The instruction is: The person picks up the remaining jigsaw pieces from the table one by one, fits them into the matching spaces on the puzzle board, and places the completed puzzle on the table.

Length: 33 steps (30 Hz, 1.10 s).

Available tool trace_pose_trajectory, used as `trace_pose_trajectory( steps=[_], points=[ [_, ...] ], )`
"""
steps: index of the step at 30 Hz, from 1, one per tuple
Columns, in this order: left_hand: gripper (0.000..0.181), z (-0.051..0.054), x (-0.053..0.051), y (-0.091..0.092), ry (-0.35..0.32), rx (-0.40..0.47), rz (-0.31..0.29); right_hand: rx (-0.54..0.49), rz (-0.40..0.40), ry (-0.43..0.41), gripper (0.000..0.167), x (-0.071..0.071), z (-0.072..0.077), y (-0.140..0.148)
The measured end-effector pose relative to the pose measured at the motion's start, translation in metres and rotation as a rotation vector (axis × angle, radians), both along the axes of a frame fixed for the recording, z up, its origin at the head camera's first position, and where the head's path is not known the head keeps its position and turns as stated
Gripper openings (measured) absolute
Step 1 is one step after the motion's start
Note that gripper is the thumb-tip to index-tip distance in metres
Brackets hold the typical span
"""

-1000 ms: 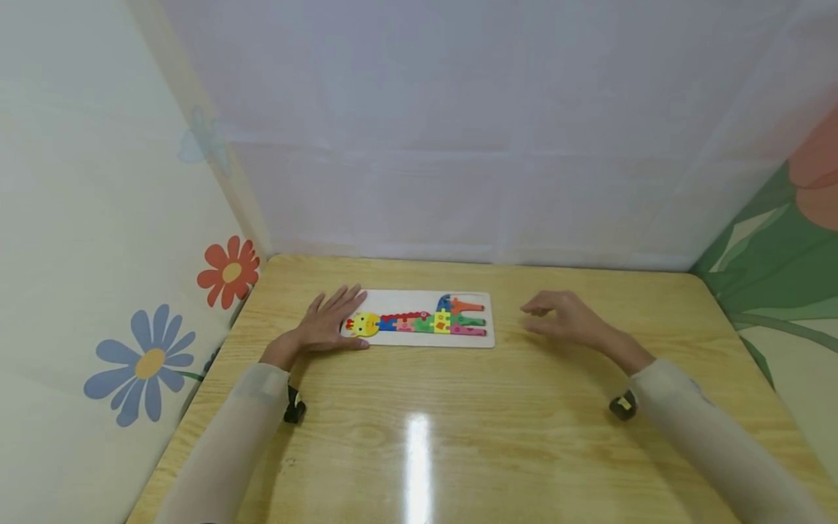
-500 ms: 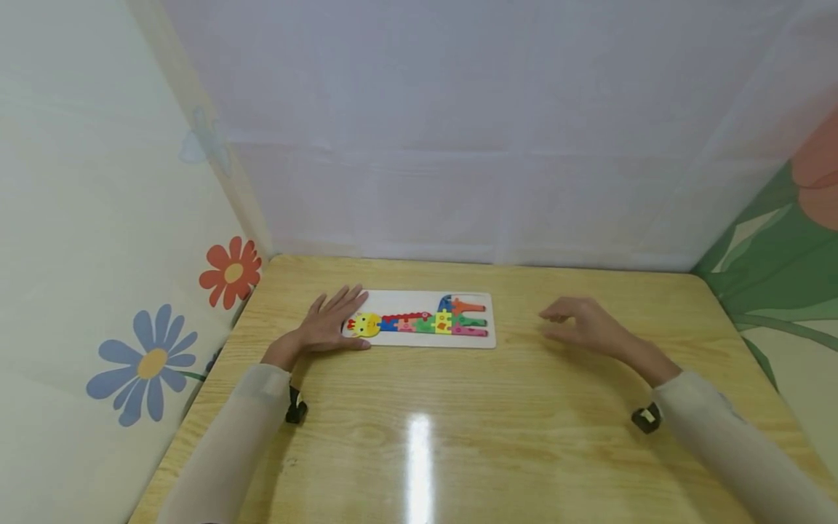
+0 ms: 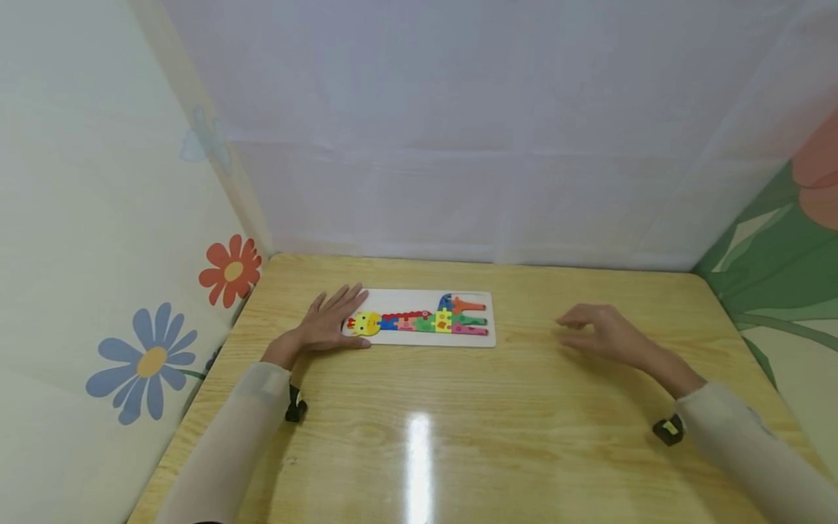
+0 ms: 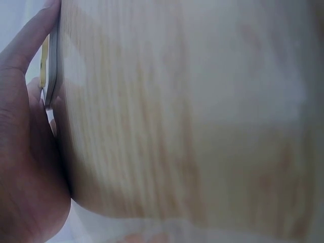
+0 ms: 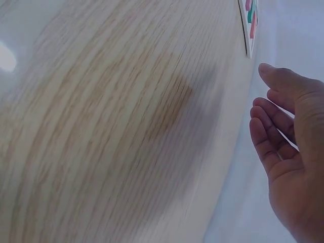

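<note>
A white puzzle board point(image 3: 399, 298) lies flat on the wooden table, carrying a colourful giraffe puzzle point(image 3: 443, 320) with its yellow head to the left and legs to the right. My left hand point(image 3: 322, 325) rests with spread fingers over the board's left end, thumb along the near edge. In the left wrist view, the thumb point(image 4: 30, 38) touches the board's edge point(image 4: 52, 66). My right hand point(image 3: 609, 333) hovers to the right of the board, apart from it, fingers loosely bent and holding nothing. The right wrist view shows its bare palm point(image 5: 298, 187) and a board corner.
The wooden table point(image 3: 524, 451) spreads out around the board. A white cloth wall point(image 3: 419, 182) rises behind its far edge, with flower-printed cloth on the left and right sides. A bright light reflection point(image 3: 417, 466) shows on the tabletop.
My right hand has moved right and slightly nearer to me, away from the board. The left hand and the puzzle board have stayed in place.
</note>
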<state>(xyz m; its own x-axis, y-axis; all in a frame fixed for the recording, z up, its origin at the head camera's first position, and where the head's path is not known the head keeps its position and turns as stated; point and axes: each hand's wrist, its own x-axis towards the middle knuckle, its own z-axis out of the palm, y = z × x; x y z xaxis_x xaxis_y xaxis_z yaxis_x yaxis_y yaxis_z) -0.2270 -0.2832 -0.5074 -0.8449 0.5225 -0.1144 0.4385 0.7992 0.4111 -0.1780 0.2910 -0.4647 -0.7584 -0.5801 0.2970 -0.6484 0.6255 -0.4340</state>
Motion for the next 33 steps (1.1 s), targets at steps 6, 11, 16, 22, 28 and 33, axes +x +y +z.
trace_pose_trajectory(
  steps=[6,11,16,22,28,33],
  points=[
    [0.116,0.0,0.0,0.0,-0.016,-0.038,0.01,0.034,-0.033,-0.018,0.031,0.007,0.004,0.006],
    [0.115,0.002,0.0,0.001,-0.017,-0.036,0.013,0.034,-0.041,-0.027,0.031,0.011,0.004,0.014],
    [0.116,0.004,0.001,0.001,-0.019,-0.036,0.016,0.022,-0.034,-0.001,0.031,0.016,0.003,0.023],
    [0.115,0.004,0.001,0.001,-0.022,-0.035,0.016,0.025,-0.043,0.034,0.034,0.024,0.002,0.032],
    [0.115,0.004,0.002,0.001,-0.017,-0.031,0.017,0.035,-0.059,0.064,0.037,0.029,0.002,0.04],
    [0.116,0.005,0.002,0.002,-0.015,-0.031,0.015,0.051,-0.09,0.072,0.037,0.032,0.001,0.047]
  ],
)
